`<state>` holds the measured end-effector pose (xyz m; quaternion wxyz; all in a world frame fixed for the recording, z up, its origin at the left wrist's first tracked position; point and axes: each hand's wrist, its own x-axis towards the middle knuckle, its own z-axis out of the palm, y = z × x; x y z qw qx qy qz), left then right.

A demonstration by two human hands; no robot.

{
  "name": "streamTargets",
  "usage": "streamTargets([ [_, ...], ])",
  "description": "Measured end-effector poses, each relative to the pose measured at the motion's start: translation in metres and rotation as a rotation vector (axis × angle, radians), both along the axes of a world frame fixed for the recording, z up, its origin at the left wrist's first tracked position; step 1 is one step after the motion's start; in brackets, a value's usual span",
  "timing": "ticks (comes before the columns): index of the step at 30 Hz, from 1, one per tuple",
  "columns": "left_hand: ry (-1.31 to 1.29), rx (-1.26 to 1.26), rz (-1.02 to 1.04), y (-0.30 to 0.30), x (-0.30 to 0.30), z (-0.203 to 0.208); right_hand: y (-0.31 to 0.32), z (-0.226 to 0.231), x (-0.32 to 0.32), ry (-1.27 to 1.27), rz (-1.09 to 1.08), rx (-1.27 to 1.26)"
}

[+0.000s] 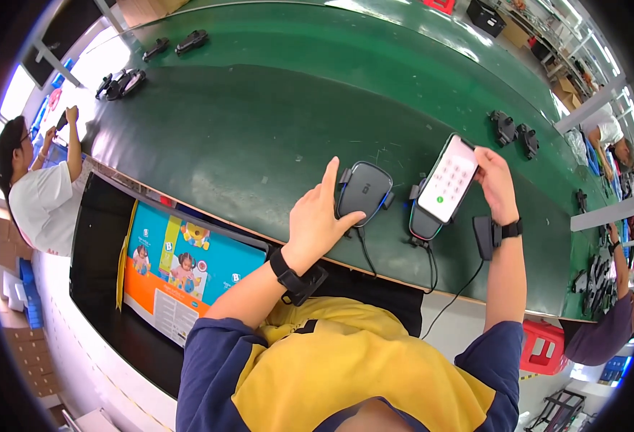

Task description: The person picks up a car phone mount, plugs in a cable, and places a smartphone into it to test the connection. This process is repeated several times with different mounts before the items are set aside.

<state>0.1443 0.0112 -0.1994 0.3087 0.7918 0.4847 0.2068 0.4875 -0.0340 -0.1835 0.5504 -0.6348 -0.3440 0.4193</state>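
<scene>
Near the front edge of the smooth, glossy green desk (pixel 209 115), both bare forearms reach forward, the left slanting inward, the right rising almost straight. The left hand (pixel 313 222) lies palm down, index finger stretched away from the body and thumb spread across the lower corner of a black holder (pixel 366 189); its grip is loose, not closed around anything. The right hand (pixel 497 183) bends inward at the wrist, its grip holding the right edge of a phone (pixel 449 180). The flat, glassy phone lies over a second black holder (pixel 425 222), its long axis slanting from lower left to upper right, top end away from the person. The first holder, matt and rounded, points forward, leaning slightly right.
</scene>
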Motion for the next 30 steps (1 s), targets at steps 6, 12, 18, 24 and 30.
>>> streamTargets([
  [6,-0.095,0.235,-0.021,-0.004,0.007,-0.013,-0.023,-0.01,-0.02,-0.066,0.077,-0.092],
  [12,-0.019,0.229,-0.011,-0.007,0.005,-0.007,-0.047,0.015,-0.052,-0.542,-0.105,0.107],
  [18,-0.128,0.253,-0.05,-0.008,0.011,-0.016,-0.1,0.011,-0.17,-0.497,0.143,-0.052],
  [24,-0.213,0.149,-0.071,-0.006,0.005,-0.018,-0.064,-0.031,-0.232,-1.007,0.105,0.068],
  [30,-0.356,-0.098,-0.036,-0.009,0.005,-0.009,-0.062,-0.054,-0.236,-1.08,-0.028,0.039],
])
